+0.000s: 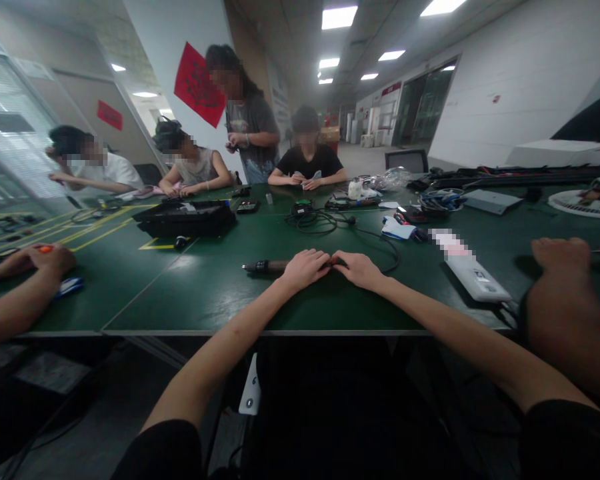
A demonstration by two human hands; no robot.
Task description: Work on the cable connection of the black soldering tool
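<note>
A dark electric screwdriver [267,267] lies sideways over the green table [260,307], its bit pointing left. My left hand [307,268] is wrapped over the rear part of its body. At the tool's back end, my right hand [357,269] has its fingers closed around the black cable end [338,262], close to my left fingertips. The fingers hide how cable and screwdriver meet. A black cable [393,250] curves away behind my right hand.
A black tray [185,217] stands at the back left. A coiled cable [315,220] lies ahead, and a white power strip-like device [473,270] to the right. Other people's arms rest on the table at left [25,287] and right [563,293]; several people are across it.
</note>
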